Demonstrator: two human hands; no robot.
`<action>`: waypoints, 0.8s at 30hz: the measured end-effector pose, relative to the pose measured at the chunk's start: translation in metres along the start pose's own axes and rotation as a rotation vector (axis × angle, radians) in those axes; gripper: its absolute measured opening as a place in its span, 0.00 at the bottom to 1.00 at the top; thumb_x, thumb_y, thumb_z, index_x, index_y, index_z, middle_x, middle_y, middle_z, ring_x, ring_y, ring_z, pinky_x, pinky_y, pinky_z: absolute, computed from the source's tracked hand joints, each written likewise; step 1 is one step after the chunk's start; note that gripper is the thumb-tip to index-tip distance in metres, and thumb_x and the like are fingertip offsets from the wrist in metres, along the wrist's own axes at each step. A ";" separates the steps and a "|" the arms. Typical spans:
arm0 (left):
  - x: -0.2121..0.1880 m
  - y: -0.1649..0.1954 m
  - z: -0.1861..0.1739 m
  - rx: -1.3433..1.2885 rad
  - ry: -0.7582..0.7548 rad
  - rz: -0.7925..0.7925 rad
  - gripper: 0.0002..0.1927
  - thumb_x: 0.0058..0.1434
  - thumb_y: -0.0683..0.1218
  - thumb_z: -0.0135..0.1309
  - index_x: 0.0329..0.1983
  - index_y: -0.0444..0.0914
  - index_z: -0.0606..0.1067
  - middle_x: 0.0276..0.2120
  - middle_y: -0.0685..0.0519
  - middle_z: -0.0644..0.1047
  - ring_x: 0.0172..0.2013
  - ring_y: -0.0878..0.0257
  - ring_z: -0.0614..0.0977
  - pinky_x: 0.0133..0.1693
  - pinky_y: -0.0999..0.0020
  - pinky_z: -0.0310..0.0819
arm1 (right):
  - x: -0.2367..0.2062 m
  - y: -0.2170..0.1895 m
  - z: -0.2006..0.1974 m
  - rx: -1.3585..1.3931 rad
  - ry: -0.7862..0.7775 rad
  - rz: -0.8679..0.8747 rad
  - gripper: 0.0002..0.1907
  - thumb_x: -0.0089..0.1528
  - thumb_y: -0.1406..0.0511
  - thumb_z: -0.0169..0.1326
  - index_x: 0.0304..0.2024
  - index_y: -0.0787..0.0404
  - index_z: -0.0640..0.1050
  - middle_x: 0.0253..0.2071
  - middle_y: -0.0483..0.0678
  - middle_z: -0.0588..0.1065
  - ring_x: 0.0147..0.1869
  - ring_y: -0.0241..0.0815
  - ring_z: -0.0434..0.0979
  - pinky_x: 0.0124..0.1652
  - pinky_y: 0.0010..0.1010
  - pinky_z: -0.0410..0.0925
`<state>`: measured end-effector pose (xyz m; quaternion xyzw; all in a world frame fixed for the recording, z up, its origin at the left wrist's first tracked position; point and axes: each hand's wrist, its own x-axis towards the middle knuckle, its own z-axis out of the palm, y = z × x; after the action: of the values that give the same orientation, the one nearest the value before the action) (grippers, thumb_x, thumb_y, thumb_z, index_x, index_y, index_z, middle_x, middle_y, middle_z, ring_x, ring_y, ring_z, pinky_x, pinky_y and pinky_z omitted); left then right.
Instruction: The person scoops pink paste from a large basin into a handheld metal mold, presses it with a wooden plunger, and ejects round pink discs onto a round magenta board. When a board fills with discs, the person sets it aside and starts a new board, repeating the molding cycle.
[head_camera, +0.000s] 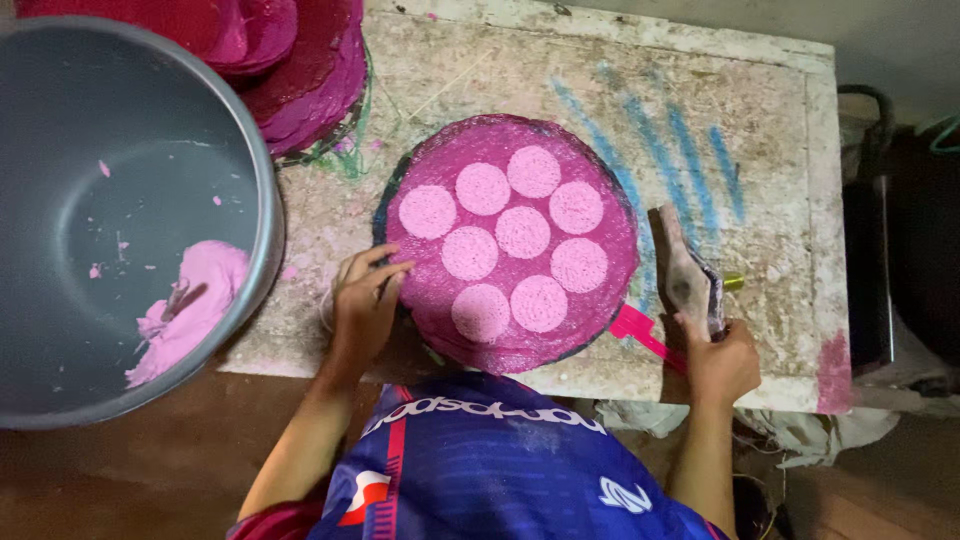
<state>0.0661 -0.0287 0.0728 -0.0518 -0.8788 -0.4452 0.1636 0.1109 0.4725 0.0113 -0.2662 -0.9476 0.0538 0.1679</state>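
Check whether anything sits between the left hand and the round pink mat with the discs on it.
Nothing visible does: the left hand already rests at the edge of the round pink mat.

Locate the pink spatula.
In the head view, the pink spatula lies on the table, right of the round mat, beside the right hand.

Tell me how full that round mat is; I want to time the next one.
Done: eight pale pink discs sit on the round magenta mat. In hand: left hand at its edge, right hand grips a paddle. Left: pink dough in the bowl.
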 end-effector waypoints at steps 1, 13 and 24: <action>0.002 0.001 0.002 -0.128 -0.029 -0.017 0.10 0.65 0.40 0.55 0.46 0.39 0.83 0.51 0.48 0.80 0.53 0.52 0.79 0.57 0.59 0.71 | -0.003 0.004 -0.001 0.014 -0.040 0.032 0.35 0.53 0.40 0.71 0.42 0.61 0.81 0.38 0.60 0.79 0.42 0.65 0.78 0.37 0.55 0.68; 0.004 0.041 0.055 0.194 -0.311 0.113 0.06 0.57 0.48 0.60 0.32 0.42 0.84 0.32 0.51 0.84 0.36 0.53 0.84 0.45 0.51 0.70 | 0.047 -0.050 -0.006 0.679 0.103 -0.261 0.14 0.65 0.68 0.65 0.52 0.61 0.78 0.53 0.58 0.70 0.56 0.56 0.73 0.54 0.43 0.69; 0.007 0.006 0.024 0.608 -0.027 -0.236 0.25 0.63 0.53 0.56 0.62 0.40 0.74 0.51 0.45 0.74 0.54 0.47 0.75 0.53 0.49 0.66 | 0.093 -0.158 0.019 0.387 -0.138 -0.607 0.17 0.58 0.62 0.67 0.47 0.62 0.82 0.44 0.59 0.76 0.50 0.62 0.75 0.47 0.48 0.68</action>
<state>0.0549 -0.0066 0.0668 0.0956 -0.9735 -0.1777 0.1074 -0.0472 0.3864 0.0505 0.0682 -0.9648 0.1978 0.1594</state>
